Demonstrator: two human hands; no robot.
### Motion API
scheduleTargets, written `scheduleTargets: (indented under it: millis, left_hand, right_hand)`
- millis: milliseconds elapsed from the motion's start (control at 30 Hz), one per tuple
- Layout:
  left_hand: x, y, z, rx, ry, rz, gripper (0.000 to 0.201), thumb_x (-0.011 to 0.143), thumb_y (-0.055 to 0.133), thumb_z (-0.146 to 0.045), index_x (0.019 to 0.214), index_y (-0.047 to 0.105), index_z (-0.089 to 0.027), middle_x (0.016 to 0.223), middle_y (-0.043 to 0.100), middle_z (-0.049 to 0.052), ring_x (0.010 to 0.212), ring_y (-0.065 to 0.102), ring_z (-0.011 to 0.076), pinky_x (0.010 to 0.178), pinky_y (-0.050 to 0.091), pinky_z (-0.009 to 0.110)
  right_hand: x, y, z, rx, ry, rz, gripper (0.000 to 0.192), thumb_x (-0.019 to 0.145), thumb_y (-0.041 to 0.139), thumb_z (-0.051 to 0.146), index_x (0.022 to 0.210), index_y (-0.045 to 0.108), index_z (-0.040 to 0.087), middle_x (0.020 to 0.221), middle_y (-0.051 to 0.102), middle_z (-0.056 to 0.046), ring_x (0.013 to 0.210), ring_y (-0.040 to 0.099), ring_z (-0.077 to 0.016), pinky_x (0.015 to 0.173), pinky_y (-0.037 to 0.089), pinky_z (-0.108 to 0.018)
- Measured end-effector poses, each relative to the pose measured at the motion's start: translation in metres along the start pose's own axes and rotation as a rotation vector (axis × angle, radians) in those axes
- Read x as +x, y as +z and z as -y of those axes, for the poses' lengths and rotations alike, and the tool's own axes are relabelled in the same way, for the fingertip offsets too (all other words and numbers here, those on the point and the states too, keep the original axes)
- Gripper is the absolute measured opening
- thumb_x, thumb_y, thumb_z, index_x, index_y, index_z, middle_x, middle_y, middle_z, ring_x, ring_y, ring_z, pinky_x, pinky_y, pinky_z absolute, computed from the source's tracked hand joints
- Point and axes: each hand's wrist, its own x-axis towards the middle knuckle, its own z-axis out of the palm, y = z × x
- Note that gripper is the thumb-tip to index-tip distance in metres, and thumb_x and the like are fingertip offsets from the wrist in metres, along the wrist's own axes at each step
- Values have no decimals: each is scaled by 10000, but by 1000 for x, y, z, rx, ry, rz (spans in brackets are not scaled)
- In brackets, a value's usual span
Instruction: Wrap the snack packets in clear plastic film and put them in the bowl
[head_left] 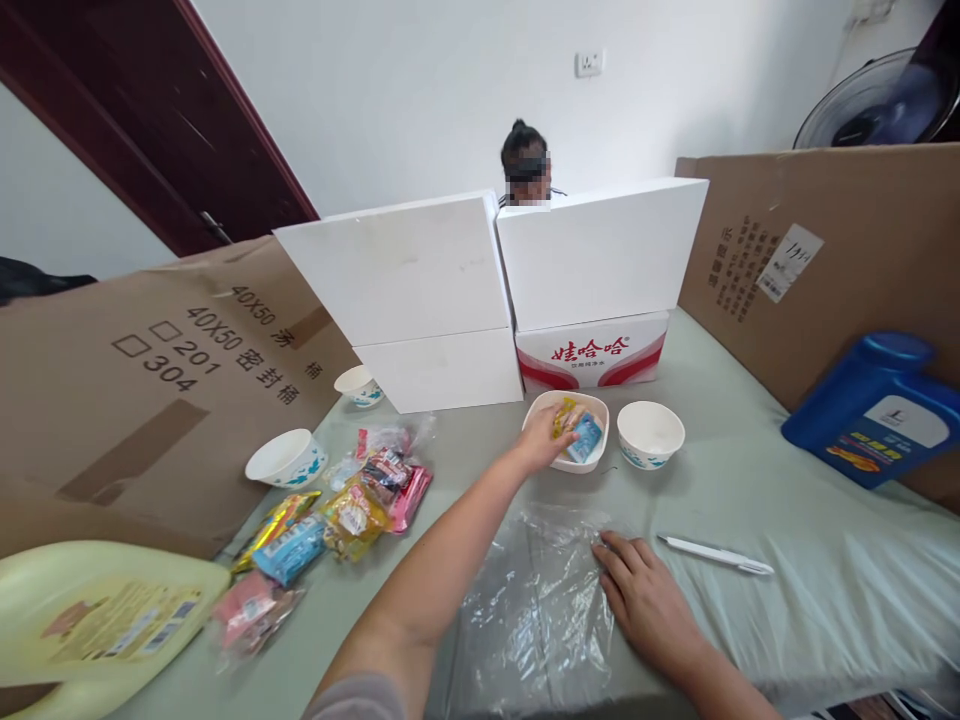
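My left hand [541, 437] reaches out to a white paper bowl [541, 404] and its fingers are on a yellow snack packet [564, 414] inside it. A blue packet [586, 436] lies in the same bowl. My right hand [646, 602] rests flat, fingers apart, on the right edge of a clear plastic bag [525, 600] spread on the pale green table cover [750, 500]. An empty white bowl [650, 433] stands just right of the filled one.
A pile of snack packets [352, 510] lies at left, with two more bowls [287, 458] [360, 385]. A white pen [716, 554] lies right of my right hand. White foam boxes [420, 300], cardboard walls, a blue jug [877, 410] and a pale yellow jug [97, 620] ring the table. A person sits behind the boxes.
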Motion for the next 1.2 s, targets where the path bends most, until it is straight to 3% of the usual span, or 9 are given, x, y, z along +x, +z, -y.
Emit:
scheduleTargets:
  millis: [133,267,333,433,567,767,900,1000,1200]
  left_hand:
    - [-52,8,-13,116,141,31,169,833,629,-274,977,661,-192,1038,657,81,1017,592,227,937,469,374]
    - [-127,11,0,419,410,376,139,900,527,-242,905,654,-186,794,662,37,766,626,169,761,508,289]
    - [-152,4,18,608,359,412,137,891,565,-265,958,658,-190,949,685,72,910,633,217,835,509,350]
    - [-173,-17,44,846,169,280,348,882,606,-330,1207,591,-205,1322,563,136,1238,491,324,1001,423,512]
    - [-183,-32,52,885,87,270,450,912,560,-312,1349,492,-230,1460,451,110,1381,348,307,1099,331,520]
    - [-180,-5,46,807,177,494,776,855,599,-517,1499,275,-230,1590,216,97,1475,104,319,1179,105,560]
    - [-177,-20,57,791,191,547,959,788,587,-680,1529,188,-221,1603,133,127,1475,45,351,1169,56,581]
    - [-176,-41,62,780,175,544,1025,716,606,-750,1520,230,-239,1593,171,141,1466,56,390,1148,53,620]
    - [-167,-28,43,655,308,641,965,746,627,-690,1512,258,-233,1570,253,141,1461,140,366,1164,59,582]
  right_hand:
    - [1,-2,1,7,13,14,309,924,487,188,1207,609,183,1255,604,-87,1041,559,-232,940,456,-384]
    - [1,0,1,18,4,-3,299,930,483,196,1197,616,169,1234,614,-96,1039,553,-238,930,447,-390]
    - [-2,-3,0,35,14,-11,277,943,482,227,1172,628,175,1204,627,-94,1027,552,-238,913,442,-391]
    - [-8,-16,3,62,83,-31,218,953,492,312,966,686,214,1103,659,-71,997,548,-254,881,418,-419]
    - [-2,-40,22,99,119,-84,292,953,493,333,741,652,212,976,667,-63,998,537,-264,886,381,-431]
    - [49,-21,34,102,-86,263,141,908,522,183,892,657,219,884,675,-26,832,599,-168,744,450,-270]
    - [59,-1,-5,-3,39,191,342,890,557,243,1222,588,165,1271,588,-154,1194,504,-291,975,402,-443]
    - [47,-1,-20,-52,102,113,470,874,578,350,1284,545,121,1370,500,-213,1304,391,-376,1022,338,-565]
    - [55,-5,15,107,-152,98,284,927,443,197,1142,629,192,1159,646,-108,1106,556,-230,989,434,-414]
